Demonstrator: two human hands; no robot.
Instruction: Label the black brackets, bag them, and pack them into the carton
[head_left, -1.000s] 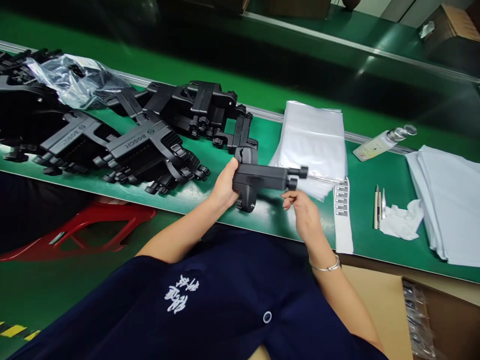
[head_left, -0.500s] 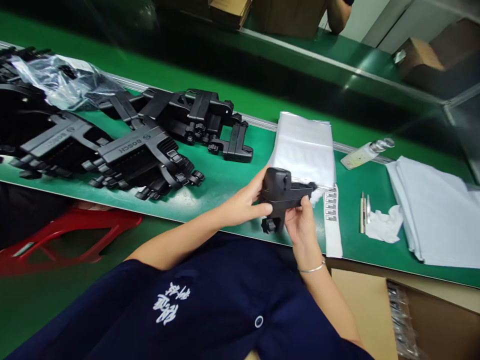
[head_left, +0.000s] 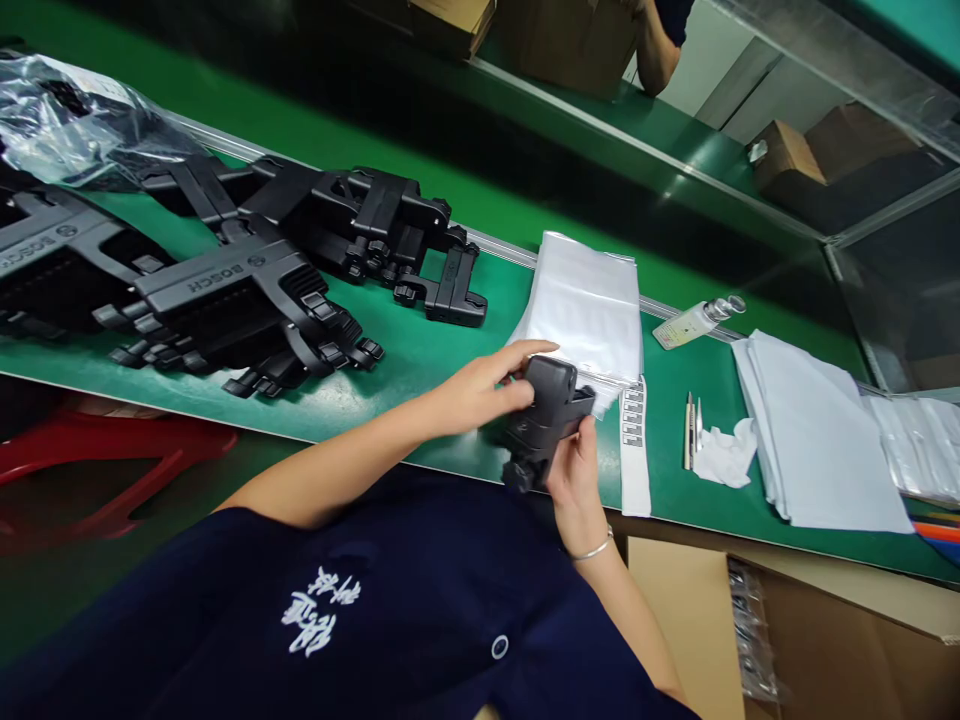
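A black plastic part point(head_left: 541, 415) is held just above the near edge of the green bench point(head_left: 420, 350). My left hand point(head_left: 487, 385) grips its top left side, fingers curled over it. My right hand point(head_left: 574, 470) holds it from below and the right, fingers wrapped round its lower end. Behind the part lies a stack of clear plastic bags point(head_left: 585, 305). A strip of small labels point(head_left: 634, 440) lies just right of my right hand.
Several black BOSCH plastic parts point(head_left: 225, 290) lie on the left of the bench, with a bagged one point(head_left: 60, 115) at far left. A small bottle point(head_left: 694, 322), pens point(head_left: 691, 430), a crumpled tissue point(head_left: 724, 455) and white sheets point(head_left: 810, 440) lie right. A cardboard box point(head_left: 810, 630) stands below. Another person's arm point(head_left: 656, 45) shows at top.
The black part has been turned and drawn down toward the bench edge. My right hand went from touching its end to gripping it from below. The view shifted right.
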